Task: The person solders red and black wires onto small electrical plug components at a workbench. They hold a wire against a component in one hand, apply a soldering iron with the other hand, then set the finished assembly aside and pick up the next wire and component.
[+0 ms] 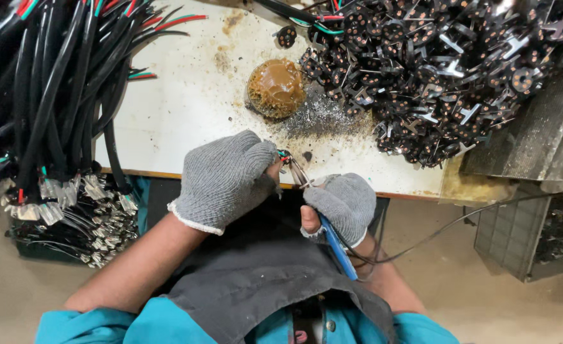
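- The wire end [284, 155], a short stub with red and green strands showing, sits just off the near edge of the table [179, 114], roughly at its middle, held in the air and not resting on the top.
- The left hand [225, 179], in a grey knit glove, is closed around that stub; its fingers [256, 153] are clamped together on it, so only the coloured tip pokes out to the right.
- The tip points rightward toward the soldering iron [323, 216], whose thin metal point meets the strands from the lower right. The tool's long axis runs on a slant, from the tip near the wire down to its blue handle by the person's lap.
- The right hand [344, 204], also gloved in grey, is wrapped shut around the tool's handle, its fingers folded over it. It lies just beside the left hand, to the right and slightly nearer the body.
- Of the two, the left hand is the one on the wire; the right reaches it only through the tool.
- Farther out, a brown, lumpy round pad [275, 88] sits on the table beyond the hands, with grey dust around it.
- A heap of black plug inserts [434, 70] fills the far right corner.
- Bundled black cables [52, 102] hang over the left edge.
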### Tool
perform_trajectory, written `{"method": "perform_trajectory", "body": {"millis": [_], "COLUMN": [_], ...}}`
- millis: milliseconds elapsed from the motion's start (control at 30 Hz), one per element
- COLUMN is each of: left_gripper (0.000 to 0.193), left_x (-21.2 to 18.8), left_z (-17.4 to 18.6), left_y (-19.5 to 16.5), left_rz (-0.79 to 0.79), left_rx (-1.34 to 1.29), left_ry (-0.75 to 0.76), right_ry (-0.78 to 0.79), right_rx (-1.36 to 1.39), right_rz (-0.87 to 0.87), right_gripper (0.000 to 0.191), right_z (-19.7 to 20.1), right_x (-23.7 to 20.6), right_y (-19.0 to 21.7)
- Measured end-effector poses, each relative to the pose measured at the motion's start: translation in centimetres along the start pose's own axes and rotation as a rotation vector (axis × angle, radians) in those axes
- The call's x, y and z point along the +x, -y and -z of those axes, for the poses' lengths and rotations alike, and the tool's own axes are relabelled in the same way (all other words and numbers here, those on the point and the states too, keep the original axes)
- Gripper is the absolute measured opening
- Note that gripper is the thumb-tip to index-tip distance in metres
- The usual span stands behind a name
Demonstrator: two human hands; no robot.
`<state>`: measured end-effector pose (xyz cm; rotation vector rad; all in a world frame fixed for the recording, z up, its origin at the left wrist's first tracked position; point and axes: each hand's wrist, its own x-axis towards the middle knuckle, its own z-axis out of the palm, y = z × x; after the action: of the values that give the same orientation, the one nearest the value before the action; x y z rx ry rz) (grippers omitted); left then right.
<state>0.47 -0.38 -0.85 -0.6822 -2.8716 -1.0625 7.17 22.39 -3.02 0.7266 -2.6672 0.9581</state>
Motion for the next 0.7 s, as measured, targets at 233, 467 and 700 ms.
{"method": "perform_trajectory", "body": {"millis": [233,467,700], "left_gripper": [0.021,0.017,0.017], "left_x": [0.2,0.2,0.1], "left_z": [0.1,-0.3,-0.4], "left_y": [0.3,0.6,0.6], "left_rz": [0.024,0.037,0.058], "left_rx": [-0.080,-0.070,-0.057], "left_ry": [0.025,0.042,0.056], "right_ry": [0.148,0.431,0.313], "right_rx": [-0.043,-0.216,-0.131], "right_rz": [-0.028,0.020,0.051], "right_gripper": [0.025,0.030,0.026], "right_z": [0.5,-0.2,0.0], "right_x": [-0.2,-1.1,-0.9], "right_y": [-0.6,-2.1,-1.8]}}
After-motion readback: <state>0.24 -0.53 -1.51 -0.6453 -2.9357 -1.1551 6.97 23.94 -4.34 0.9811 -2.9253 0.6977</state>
